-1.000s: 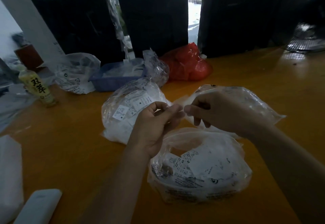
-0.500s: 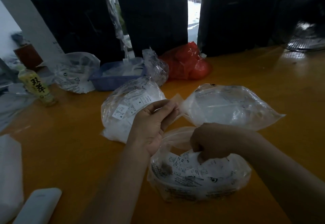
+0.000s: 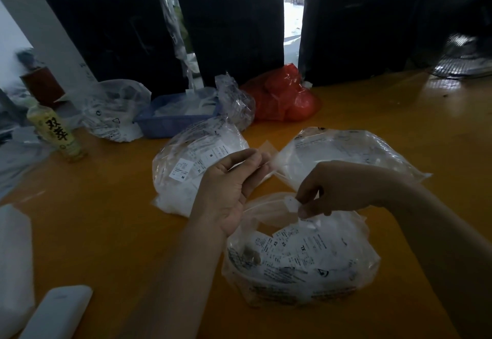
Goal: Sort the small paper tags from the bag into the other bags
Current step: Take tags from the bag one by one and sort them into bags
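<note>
On the orange table (image 3: 372, 104), three clear plastic bags lie grouped in front of the person. Nearest is the source bag (image 3: 300, 261), mouth open upward, holding a loose heap of white printed tags; size marks such as XS and XL can be read. The right hand (image 3: 343, 189) hovers just above that mouth, thumb and fingertips pinching a small white tag (image 3: 292, 203) clear of the heap. The left hand (image 3: 229, 189) is raised palm-up between the bags, its fingers and thumb pinching the mouth corner of the right-hand bag (image 3: 346, 154) and lifting it open. That bag looks nearly flat; its contents cannot be made out. The left-hand bag (image 3: 191, 168) is well filled with white tags, M and XL labels showing through.

Assessment: a pick is complete and the tag awaits placement. The next move calls for reading the size, then carrying the tag to the matching bag; the held-open mouth suggests the right-hand bag. Farther back stand a blue tray (image 3: 170, 123), a red bag (image 3: 285, 99) and a bottle (image 3: 56, 133), not involved.
</note>
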Motion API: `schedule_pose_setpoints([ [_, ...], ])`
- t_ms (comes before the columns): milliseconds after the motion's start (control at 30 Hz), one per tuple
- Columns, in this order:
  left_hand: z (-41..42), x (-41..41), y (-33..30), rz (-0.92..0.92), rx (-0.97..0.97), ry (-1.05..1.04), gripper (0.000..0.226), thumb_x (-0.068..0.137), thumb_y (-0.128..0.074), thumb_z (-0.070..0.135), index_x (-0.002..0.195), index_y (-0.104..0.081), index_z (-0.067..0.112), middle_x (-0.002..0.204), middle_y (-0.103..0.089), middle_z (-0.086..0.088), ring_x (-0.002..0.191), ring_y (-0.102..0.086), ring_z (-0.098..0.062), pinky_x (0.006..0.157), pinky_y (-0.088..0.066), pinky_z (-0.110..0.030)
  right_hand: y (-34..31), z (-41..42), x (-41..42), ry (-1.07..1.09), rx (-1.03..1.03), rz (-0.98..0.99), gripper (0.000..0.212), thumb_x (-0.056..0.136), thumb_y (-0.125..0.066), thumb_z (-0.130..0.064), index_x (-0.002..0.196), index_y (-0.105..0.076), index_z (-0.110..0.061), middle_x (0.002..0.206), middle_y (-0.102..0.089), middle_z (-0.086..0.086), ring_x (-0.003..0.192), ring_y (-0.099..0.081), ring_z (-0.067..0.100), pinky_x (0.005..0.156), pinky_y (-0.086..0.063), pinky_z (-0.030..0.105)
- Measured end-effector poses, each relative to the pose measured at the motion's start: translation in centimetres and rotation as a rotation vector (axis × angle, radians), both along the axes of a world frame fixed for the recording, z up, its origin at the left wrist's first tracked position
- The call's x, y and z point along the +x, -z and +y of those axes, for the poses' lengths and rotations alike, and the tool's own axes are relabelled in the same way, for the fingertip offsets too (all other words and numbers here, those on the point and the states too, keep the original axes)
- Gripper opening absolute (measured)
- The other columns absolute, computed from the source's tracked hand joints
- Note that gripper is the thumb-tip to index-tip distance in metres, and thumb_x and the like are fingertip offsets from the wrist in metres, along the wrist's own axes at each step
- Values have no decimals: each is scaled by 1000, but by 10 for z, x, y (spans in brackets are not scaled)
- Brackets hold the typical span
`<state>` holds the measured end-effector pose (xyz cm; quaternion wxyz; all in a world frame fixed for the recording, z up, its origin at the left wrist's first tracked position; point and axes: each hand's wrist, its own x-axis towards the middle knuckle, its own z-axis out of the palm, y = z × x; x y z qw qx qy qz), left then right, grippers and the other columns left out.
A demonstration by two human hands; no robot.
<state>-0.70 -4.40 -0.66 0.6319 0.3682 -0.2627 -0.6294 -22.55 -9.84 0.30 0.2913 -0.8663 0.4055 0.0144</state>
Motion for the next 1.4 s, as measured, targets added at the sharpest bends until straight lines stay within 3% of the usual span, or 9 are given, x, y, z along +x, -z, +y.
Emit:
schedule_pose_setpoints([
  [233, 0, 1, -1, -11, -2, 5, 29, 73, -77, 6, 101, -72, 0, 103, -78, -22, 101, -77, -31, 82, -64, -28, -2, 0, -2, 20, 10, -5, 22, 93, -68, -47, 108, -77, -34, 74, -75, -9, 59, -66, 2, 52, -44, 11],
  [433, 0, 1, -1, -16, -1, 16, 31, 72, -77, 6, 102, -72, -1, 104, -78, -22, 100, -77, -32, 82, -64, -28, 3, 5, 11, -34, -67, 106, 28, 102, -57, -41, 101, -76, -21, 81, -75, -4, 63, -68, 0, 68, -53, 18],
  [567, 0, 2, 0, -20, -4, 7, 31, 72, -78, 6, 102, -72, -1, 103, -78, -21, 100, -78, -32, 84, -64, -29, -10, 7, 7, 186, -13, -167, 31, 102, -58, -33, 78, -71, -18, 63, -69, -2, 49, -51, 6, 51, -42, 16],
  [700, 0, 2, 0, -21, -2, 8, 32, 72, -78, 5, 103, -73, -2, 104, -78, -23, 98, -78, -32, 81, -64, -29, -14, 3, 0, 453, -19, -480, 31, 99, -62, -13, 74, -63, 6, 46, -51, -5, 38, -40, 3, 40, -32, 10],
  [833, 1, 2, 0, -17, 2, 29, 35, 72, -77, 3, 106, -72, -2, 107, -77, -23, 98, -78, -31, 76, -63, -27, -18, 4, 2, 465, -31, -568, 5, 94, -71, -16, 93, -73, -21, 63, -68, -14, 48, -54, -4, 44, -38, 8],
  [933, 1, 2, -1, -11, -1, 41, 38, 72, -76, 2, 109, -71, -4, 107, -77, -23, 98, -78, -31, 75, -63, -26, -20, 5, 3, 539, -88, -735, 9, 91, -74, -23, 100, -73, -23, 82, -76, -7, 59, -65, 6, 51, -44, 11],
  [1067, 0, 1, -2, -1, -8, 46, 34, 71, -77, 2, 104, -72, -3, 106, -77, -23, 98, -78, -32, 77, -63, -27, -27, 10, 6, 524, -200, -813, 5, 94, -70, -28, 93, -74, -26, 85, -76, -12, 86, -70, 37, 77, -60, 50],
  [1233, 0, 2, -1, -4, -20, 49, 29, 72, -77, 1, 101, -74, -2, 106, -77, -23, 98, -78, -32, 76, -63, -26, -28, 14, 5, 469, -354, -654, 4, 93, -70, -32, 89, -71, -31, 80, -70, -17, 72, -66, -5, 55, -49, 11],
  [1400, -1, 4, 0, -1, -18, 43, 27, 73, -78, 1, 100, -75, -2, 108, -77, -24, 100, -78, -32, 77, -63, -27, -27, 14, 7, 449, -467, -501, 3, 93, -69, -33, 91, -69, -33, 87, -66, -23, 73, -64, -1, 61, -55, 17],
])
